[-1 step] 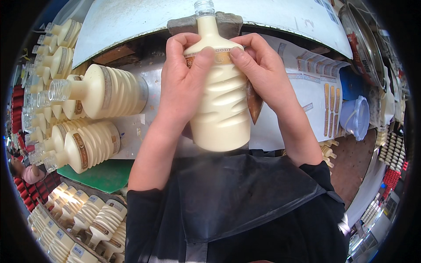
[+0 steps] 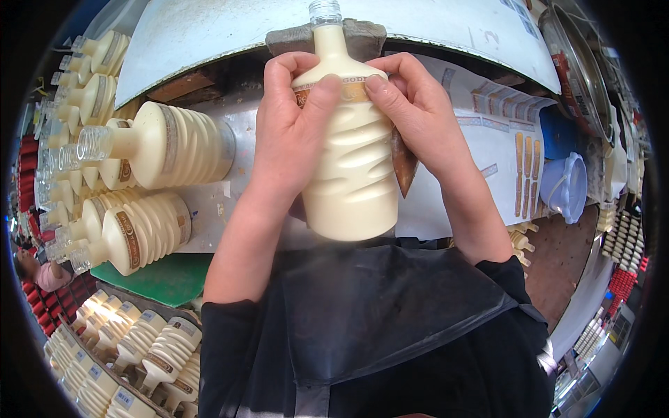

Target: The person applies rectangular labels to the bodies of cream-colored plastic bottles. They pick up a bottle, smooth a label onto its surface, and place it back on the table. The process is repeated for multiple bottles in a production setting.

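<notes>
l hand and r hand are half curled around shoulder of cream bottle, its neck over gray pad, w/ 2 thumbs on brown label, so step is prob label pressing, next seems to need even pressure.
</notes>
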A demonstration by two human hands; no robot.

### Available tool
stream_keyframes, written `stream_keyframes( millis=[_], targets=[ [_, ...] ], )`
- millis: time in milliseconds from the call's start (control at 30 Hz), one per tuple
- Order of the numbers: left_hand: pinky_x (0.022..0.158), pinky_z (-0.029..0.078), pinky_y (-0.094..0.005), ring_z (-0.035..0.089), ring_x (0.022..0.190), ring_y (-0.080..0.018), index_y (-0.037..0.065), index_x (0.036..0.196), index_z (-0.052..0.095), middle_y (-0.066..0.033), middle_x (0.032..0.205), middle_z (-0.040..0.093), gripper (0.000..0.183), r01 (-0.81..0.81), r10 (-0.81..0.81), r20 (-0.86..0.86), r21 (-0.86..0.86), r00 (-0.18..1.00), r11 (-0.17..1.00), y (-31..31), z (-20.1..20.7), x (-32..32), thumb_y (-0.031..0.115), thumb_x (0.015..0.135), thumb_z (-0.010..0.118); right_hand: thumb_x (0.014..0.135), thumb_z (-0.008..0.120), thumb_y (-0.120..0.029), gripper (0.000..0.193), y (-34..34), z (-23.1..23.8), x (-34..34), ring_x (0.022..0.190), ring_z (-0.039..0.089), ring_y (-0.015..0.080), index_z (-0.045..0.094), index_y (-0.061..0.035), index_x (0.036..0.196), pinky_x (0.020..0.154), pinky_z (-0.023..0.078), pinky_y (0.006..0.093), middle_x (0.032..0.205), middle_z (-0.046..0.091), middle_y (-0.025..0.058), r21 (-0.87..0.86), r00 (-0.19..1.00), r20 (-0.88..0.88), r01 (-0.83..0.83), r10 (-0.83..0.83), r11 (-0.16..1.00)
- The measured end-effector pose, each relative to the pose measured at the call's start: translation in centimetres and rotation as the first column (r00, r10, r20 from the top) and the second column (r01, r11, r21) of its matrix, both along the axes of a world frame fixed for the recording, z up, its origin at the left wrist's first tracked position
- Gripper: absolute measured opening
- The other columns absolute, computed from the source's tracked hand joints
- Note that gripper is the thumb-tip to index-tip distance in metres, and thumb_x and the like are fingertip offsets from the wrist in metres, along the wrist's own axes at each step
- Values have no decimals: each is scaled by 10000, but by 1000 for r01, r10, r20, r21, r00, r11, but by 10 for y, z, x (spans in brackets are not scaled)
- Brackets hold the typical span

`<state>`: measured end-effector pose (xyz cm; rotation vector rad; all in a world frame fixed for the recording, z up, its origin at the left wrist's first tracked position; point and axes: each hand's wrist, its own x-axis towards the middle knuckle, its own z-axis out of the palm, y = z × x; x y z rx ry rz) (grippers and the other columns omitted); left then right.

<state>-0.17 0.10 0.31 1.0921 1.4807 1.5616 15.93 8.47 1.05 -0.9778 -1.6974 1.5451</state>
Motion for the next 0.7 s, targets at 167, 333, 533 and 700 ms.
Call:
stream_keyframes(
  millis=[167, 333, 533, 700],
  targets=[
    [879, 524, -323, 601, 1004, -159, 10, 1272, 472, -121, 1153, 615, 416, 5, -5, 3, 17, 1000, 1000, 1, -1, -1, 312, 1037, 634, 964, 724, -306, 387, -1, -1, 0, 760, 581, 81, 631, 22, 1147, 699, 489, 269, 809, 652, 30, -6, 1000, 3, 0, 0, 1000],
    [890, 521, -325, 597, 1012, -161, 11, 1277, 473, -122, 1159, 610, 416, 13, -13, 11, 14, 1000, 1000, 0, -2, -1, 313, 1039, 631, 960, 727, -313, 397, -1, 0, 0, 757, 579, 81, 631, 23, 1149, 698, 488, 269, 806, 650, 30, 5, 1000, 10, 1, -2, 1000],
    [901, 516, -324, 589, 1025, -161, 10, 1280, 473, -122, 1169, 599, 404, 13, -13, 0, 22, 1000, 1000, 0, -2, -1, 303, 1044, 623, 957, 729, -315, 405, -1, 0, 0, 753, 574, 80, 630, 26, 1151, 694, 486, 270, 800, 646, 29, 9, 1000, 14, 4, -5, 1000],
    [908, 511, -320, 583, 1030, -160, 9, 1280, 472, -121, 1176, 590, 389, 15, -15, 27, 21, 1000, 1000, 0, -2, -1, 289, 1050, 613, 954, 731, -313, 406, -1, 0, -1, 748, 571, 78, 630, 29, 1147, 687, 483, 269, 794, 642, 28, 14, 1000, 18, 10, -10, 1000]
  ],
)
